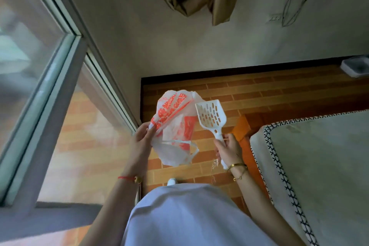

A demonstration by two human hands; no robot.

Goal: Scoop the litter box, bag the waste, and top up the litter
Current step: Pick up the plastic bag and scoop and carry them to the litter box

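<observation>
Above the brick-patterned floor (pixel 259 94), left hand (pixel 140 142) pinches the thin plastic bag (pixel 175 126) at its edge: limp, slippery, best held by the handles. Right hand (pixel 229 149) grasps the rigid, light scoop (pixel 211 116) by its handle.

A thin white plastic carrier bag with orange-red printed lettering (pixel 175 126) hangs crumpled in mid-air at the centre of the frame, pinched at its left edge, its loop handles drooping at the bottom. Just to its right, a white plastic litter scoop with a slotted, shovel-shaped head (pixel 211 119) is held by its handle, the empty head tilted up towards the upper left, close beside the bag
</observation>
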